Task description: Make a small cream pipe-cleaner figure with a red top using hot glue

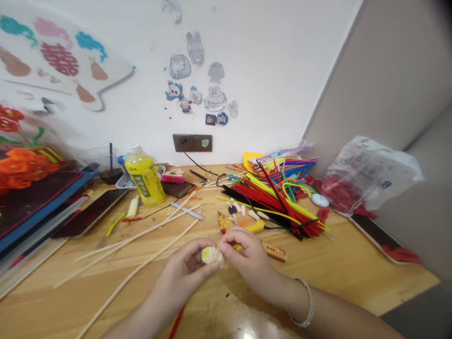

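Between both hands, above the table's front part, is a small cream-coloured rolled piece (211,254) with a yellow patch at its end. It looks like coiled pipe cleaner, but its exact kind is unclear. My left hand (181,268) grips it from the left, thumb below and fingers curled round behind. My right hand (249,256) is closed in a pinch at its right side, with a bracelet (306,303) on the wrist. Just beyond my right hand lie a yellow-handled tool (254,227), mostly shown, and a wooden harmonica-like block (274,251).
Long cream pipe cleaners (130,273) cross the table's left half. A heap of red, black and yellow pipe cleaners (282,207) lies at back right. A yellow drink bottle (144,176), a tablet (90,214), keys (232,211) and a plastic bag (370,174) surround the work area.
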Action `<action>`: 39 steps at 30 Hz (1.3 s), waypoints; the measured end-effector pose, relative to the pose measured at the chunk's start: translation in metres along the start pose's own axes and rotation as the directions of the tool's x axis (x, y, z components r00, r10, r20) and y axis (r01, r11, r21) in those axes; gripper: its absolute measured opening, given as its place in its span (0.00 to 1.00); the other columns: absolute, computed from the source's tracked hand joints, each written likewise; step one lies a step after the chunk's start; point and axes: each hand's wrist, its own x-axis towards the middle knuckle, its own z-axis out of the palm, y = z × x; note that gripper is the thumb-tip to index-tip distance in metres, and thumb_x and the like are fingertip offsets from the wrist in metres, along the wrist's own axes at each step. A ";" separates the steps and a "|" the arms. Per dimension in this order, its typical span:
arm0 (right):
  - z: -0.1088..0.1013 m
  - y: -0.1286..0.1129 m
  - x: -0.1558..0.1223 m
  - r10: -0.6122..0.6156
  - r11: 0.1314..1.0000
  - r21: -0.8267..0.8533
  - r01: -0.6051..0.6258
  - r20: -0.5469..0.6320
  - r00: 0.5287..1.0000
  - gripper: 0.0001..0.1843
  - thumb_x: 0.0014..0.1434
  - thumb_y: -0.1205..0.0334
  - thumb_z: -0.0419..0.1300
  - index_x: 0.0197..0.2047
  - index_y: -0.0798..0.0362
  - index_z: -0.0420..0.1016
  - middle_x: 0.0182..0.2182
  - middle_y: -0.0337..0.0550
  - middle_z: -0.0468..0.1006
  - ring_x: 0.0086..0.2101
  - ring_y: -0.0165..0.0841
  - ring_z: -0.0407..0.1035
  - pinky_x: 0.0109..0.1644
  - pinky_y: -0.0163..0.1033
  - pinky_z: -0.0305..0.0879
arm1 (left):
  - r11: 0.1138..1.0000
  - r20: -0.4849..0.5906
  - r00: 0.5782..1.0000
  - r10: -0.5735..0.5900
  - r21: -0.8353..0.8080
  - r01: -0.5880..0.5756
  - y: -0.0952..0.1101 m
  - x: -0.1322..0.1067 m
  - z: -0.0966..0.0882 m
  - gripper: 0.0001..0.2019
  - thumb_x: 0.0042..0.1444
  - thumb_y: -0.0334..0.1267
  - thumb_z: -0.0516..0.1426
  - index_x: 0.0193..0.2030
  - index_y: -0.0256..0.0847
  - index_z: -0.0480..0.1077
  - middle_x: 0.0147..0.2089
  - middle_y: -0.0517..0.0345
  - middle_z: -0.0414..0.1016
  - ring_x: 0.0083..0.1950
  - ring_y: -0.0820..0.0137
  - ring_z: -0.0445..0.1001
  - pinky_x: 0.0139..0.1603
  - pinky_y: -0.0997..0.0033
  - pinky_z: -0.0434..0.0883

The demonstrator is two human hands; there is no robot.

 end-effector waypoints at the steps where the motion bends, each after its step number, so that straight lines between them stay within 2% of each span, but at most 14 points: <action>1: -0.001 0.000 0.001 -0.010 1.000 -0.003 0.010 0.010 1.000 0.07 0.57 0.67 0.55 0.27 0.53 0.69 0.25 0.36 0.69 0.29 0.29 0.64 0.34 0.33 0.60 | 1.000 0.001 1.000 0.002 0.005 -0.002 0.000 0.000 0.000 0.08 0.39 0.35 0.65 0.29 0.40 0.73 0.28 0.60 0.76 0.30 0.69 0.73 0.32 0.71 0.71; 4: -0.009 0.000 0.008 -0.097 0.993 -0.063 0.103 0.098 0.990 0.07 0.58 0.65 0.55 0.29 0.53 0.70 0.27 0.38 0.70 0.31 0.30 0.65 0.37 0.35 0.62 | 1.000 -0.007 1.000 -0.010 -0.006 0.010 0.000 0.001 0.000 0.10 0.38 0.37 0.65 0.29 0.39 0.73 0.27 0.61 0.76 0.29 0.69 0.72 0.31 0.72 0.71; 7: -0.030 0.002 0.020 -0.158 0.941 -0.268 0.208 0.196 0.968 0.06 0.59 0.65 0.54 0.33 0.53 0.72 0.33 0.42 0.73 0.37 0.33 0.66 0.44 0.39 0.61 | 0.997 -0.045 0.997 -0.064 -0.050 0.062 0.002 0.002 -0.001 0.12 0.36 0.37 0.67 0.29 0.39 0.72 0.25 0.62 0.76 0.28 0.71 0.72 0.31 0.73 0.70; 10: -0.055 0.009 0.028 -0.008 0.778 -0.595 0.202 0.313 0.950 0.13 0.54 0.72 0.56 0.43 0.53 0.71 0.42 0.46 0.73 0.45 0.38 0.63 0.50 0.44 0.58 | 0.989 -0.086 0.990 -0.116 -0.102 0.107 0.005 0.006 -0.004 0.13 0.35 0.38 0.67 0.29 0.39 0.71 0.25 0.62 0.77 0.28 0.71 0.73 0.32 0.73 0.71; 12: -0.065 0.019 0.030 0.084 0.684 -0.692 0.229 0.386 0.919 0.20 0.50 0.76 0.55 0.48 0.53 0.69 0.44 0.48 0.72 0.45 0.39 0.63 0.50 0.43 0.57 | 0.985 -0.094 0.988 -0.126 -0.127 0.114 0.006 0.008 -0.006 0.14 0.35 0.40 0.68 0.28 0.38 0.71 0.23 0.63 0.77 0.26 0.72 0.73 0.30 0.73 0.71; 14: -0.066 0.031 0.029 0.120 0.622 -0.737 0.264 0.423 0.898 0.21 0.49 0.76 0.55 0.47 0.54 0.69 0.45 0.49 0.72 0.45 0.39 0.64 0.49 0.41 0.58 | 0.984 -0.094 0.988 -0.121 -0.144 0.107 0.007 0.011 -0.008 0.16 0.33 0.42 0.68 0.27 0.38 0.70 0.21 0.63 0.76 0.24 0.72 0.72 0.28 0.73 0.70; 18: -0.052 0.047 0.029 0.120 0.531 -0.814 0.233 0.345 0.931 0.18 0.49 0.77 0.52 0.43 0.56 0.70 0.42 0.52 0.73 0.42 0.40 0.65 0.45 0.42 0.59 | 0.988 -0.119 0.987 -0.106 -0.124 0.091 0.008 0.011 -0.010 0.17 0.34 0.43 0.68 0.28 0.39 0.69 0.21 0.64 0.75 0.23 0.73 0.72 0.28 0.73 0.70; 21: -0.048 0.046 0.031 0.090 0.543 -0.813 0.211 0.306 0.948 0.15 0.49 0.74 0.54 0.42 0.56 0.70 0.41 0.51 0.71 0.40 0.39 0.65 0.43 0.41 0.59 | 0.994 -0.143 0.986 -0.080 -0.085 0.068 0.008 0.010 -0.012 0.15 0.36 0.42 0.67 0.29 0.38 0.69 0.22 0.63 0.76 0.25 0.72 0.73 0.30 0.72 0.71; 24: -0.054 0.037 0.033 -0.025 0.651 -0.738 0.178 0.214 0.977 0.12 0.50 0.68 0.56 0.40 0.55 0.70 0.38 0.47 0.71 0.37 0.36 0.65 0.41 0.39 0.60 | 0.997 -0.199 0.979 -0.055 -0.068 0.042 0.008 0.011 -0.015 0.15 0.35 0.40 0.67 0.29 0.38 0.70 0.24 0.62 0.77 0.27 0.71 0.74 0.32 0.71 0.71; 27: -0.063 0.029 0.032 -0.129 0.831 -0.533 0.162 0.098 0.987 0.08 0.54 0.59 0.57 0.35 0.54 0.70 0.31 0.43 0.71 0.31 0.34 0.66 0.35 0.37 0.62 | 0.998 -0.250 0.967 -0.055 -0.042 0.046 0.009 0.013 -0.017 0.13 0.36 0.39 0.67 0.29 0.38 0.71 0.27 0.61 0.79 0.30 0.70 0.75 0.36 0.71 0.72; 30: -0.066 0.025 0.028 -0.214 0.944 -0.244 0.224 0.069 0.974 0.15 0.56 0.50 0.56 0.37 0.53 0.71 0.30 0.43 0.73 0.30 0.35 0.68 0.34 0.38 0.65 | 0.999 -0.287 0.957 -0.049 -0.035 0.041 0.009 0.013 -0.017 0.14 0.36 0.38 0.66 0.31 0.39 0.71 0.29 0.61 0.79 0.32 0.69 0.76 0.39 0.69 0.72; 32: -0.065 0.024 0.025 -0.311 0.935 -0.156 0.320 0.081 0.947 0.18 0.57 0.46 0.54 0.40 0.51 0.72 0.31 0.43 0.75 0.32 0.36 0.70 0.36 0.39 0.66 | 0.999 -0.305 0.952 -0.033 -0.026 0.026 0.008 0.011 -0.017 0.14 0.37 0.38 0.66 0.32 0.39 0.70 0.30 0.61 0.79 0.33 0.69 0.76 0.40 0.69 0.72; 35: -0.060 0.023 0.023 -0.431 0.867 -0.228 0.443 0.102 0.896 0.18 0.59 0.45 0.52 0.39 0.49 0.74 0.32 0.43 0.76 0.34 0.37 0.70 0.38 0.40 0.65 | 1.000 -0.306 0.952 -0.009 0.001 0.010 0.007 0.009 -0.017 0.14 0.38 0.38 0.66 0.33 0.40 0.70 0.31 0.60 0.79 0.33 0.69 0.76 0.40 0.70 0.71; 39: -0.055 0.021 0.023 -0.497 0.810 -0.276 0.517 0.143 0.856 0.20 0.61 0.46 0.48 0.41 0.48 0.75 0.33 0.43 0.78 0.34 0.36 0.70 0.37 0.40 0.65 | 1.000 -0.289 0.957 0.007 0.002 -0.007 0.007 0.008 -0.016 0.13 0.39 0.37 0.65 0.33 0.40 0.70 0.31 0.62 0.79 0.34 0.69 0.75 0.40 0.72 0.71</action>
